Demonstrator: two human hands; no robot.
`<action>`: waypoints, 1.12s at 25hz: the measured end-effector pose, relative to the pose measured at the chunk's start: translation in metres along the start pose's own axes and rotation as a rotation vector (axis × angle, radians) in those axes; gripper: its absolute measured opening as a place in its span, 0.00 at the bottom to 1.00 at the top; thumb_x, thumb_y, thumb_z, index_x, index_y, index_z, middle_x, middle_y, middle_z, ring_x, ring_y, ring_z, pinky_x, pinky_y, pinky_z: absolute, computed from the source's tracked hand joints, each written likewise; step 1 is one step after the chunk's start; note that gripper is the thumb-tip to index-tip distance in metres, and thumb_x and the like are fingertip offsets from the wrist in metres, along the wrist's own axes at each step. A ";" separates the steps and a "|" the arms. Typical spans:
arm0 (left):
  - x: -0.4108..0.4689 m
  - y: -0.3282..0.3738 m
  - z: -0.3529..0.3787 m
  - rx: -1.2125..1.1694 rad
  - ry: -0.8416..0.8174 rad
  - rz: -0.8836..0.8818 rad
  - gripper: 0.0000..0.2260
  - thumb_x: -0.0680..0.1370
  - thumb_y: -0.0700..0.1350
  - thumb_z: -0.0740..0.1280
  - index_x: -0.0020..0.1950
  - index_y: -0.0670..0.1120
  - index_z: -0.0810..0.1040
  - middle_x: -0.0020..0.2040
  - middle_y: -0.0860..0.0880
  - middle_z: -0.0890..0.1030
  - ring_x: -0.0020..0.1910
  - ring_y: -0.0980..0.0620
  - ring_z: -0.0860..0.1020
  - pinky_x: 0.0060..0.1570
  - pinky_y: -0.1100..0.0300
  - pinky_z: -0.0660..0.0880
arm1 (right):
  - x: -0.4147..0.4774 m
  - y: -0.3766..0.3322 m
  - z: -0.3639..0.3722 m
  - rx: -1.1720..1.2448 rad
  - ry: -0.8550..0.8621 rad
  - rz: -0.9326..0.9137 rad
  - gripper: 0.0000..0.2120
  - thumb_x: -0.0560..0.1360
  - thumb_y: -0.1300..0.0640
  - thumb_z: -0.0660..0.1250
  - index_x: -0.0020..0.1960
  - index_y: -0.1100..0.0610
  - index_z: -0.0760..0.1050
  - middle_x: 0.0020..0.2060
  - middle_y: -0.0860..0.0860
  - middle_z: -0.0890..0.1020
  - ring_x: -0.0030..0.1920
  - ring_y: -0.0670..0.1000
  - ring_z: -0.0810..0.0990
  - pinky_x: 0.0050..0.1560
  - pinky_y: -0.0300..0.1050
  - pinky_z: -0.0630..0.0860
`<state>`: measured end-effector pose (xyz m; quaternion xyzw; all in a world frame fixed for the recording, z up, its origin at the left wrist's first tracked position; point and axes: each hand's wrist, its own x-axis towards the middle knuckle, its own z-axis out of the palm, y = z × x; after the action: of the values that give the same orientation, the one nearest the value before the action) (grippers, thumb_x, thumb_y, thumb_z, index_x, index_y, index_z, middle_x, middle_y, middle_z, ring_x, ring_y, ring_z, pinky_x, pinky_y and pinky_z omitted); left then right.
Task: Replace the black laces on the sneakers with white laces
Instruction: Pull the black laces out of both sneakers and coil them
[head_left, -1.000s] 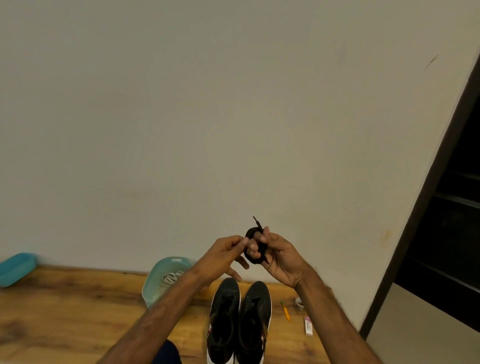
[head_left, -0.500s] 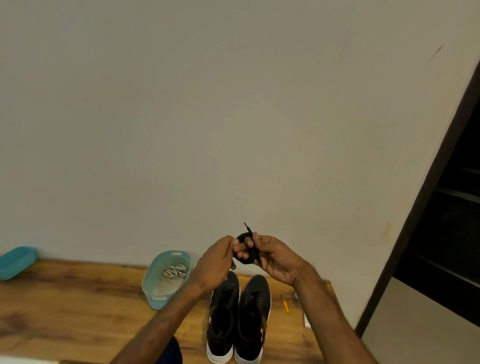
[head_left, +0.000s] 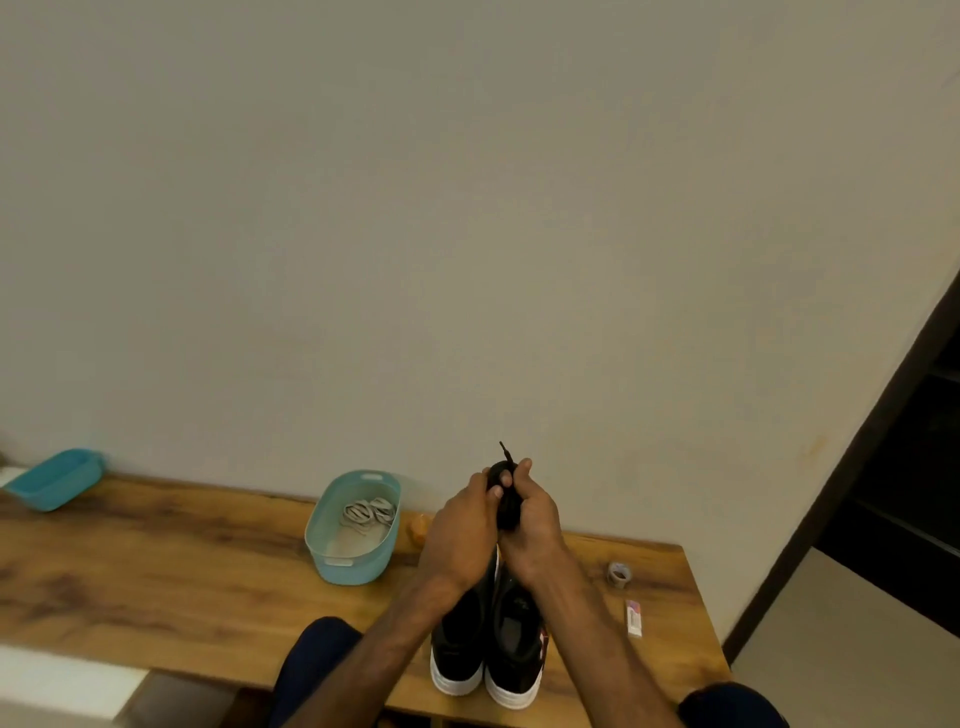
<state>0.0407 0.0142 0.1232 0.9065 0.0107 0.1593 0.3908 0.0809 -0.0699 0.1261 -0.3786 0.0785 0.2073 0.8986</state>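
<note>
head view, how do the hands sit?

both raised and pressed close together, fingers curled: the left hand (head_left: 460, 525) and the right hand (head_left: 535, 519) pinch a bundled black lace (head_left: 506, 499) between them, one tip poking up.

and the sneakers (head_left: 488, 639)?

on the desk (head_left: 182, 561) just under the wrists, side by side, toes partly hidden by the hands.

what else is around?

white laces (head_left: 369, 512) lie coiled in a pale blue basket (head_left: 332, 551) left of the shoes. a blue tub (head_left: 57, 478) sits far left, a tape roll (head_left: 619, 574) on the right.
</note>
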 end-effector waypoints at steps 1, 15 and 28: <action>-0.001 -0.002 0.005 -0.014 0.011 -0.020 0.11 0.85 0.49 0.53 0.60 0.51 0.73 0.49 0.55 0.80 0.45 0.56 0.79 0.46 0.58 0.76 | 0.003 0.006 -0.002 0.025 0.017 -0.012 0.23 0.82 0.44 0.58 0.35 0.58 0.72 0.37 0.56 0.82 0.43 0.53 0.81 0.48 0.49 0.77; 0.009 -0.037 -0.002 0.054 -0.420 -0.019 0.13 0.85 0.50 0.56 0.57 0.43 0.73 0.52 0.45 0.80 0.48 0.50 0.79 0.50 0.54 0.76 | 0.023 0.033 -0.053 -0.031 -0.171 0.086 0.16 0.73 0.42 0.67 0.45 0.56 0.78 0.42 0.53 0.80 0.42 0.48 0.81 0.51 0.47 0.77; -0.009 -0.100 -0.014 -0.341 -0.779 -0.299 0.11 0.85 0.51 0.56 0.53 0.46 0.73 0.41 0.51 0.74 0.35 0.59 0.70 0.33 0.64 0.68 | 0.040 0.041 -0.097 -0.399 -0.359 0.306 0.10 0.76 0.56 0.68 0.53 0.62 0.79 0.52 0.60 0.82 0.53 0.57 0.83 0.60 0.54 0.77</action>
<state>0.0384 0.0925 0.0587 0.8100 -0.0328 -0.2525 0.5282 0.1007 -0.1012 0.0196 -0.4885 -0.0676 0.4151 0.7645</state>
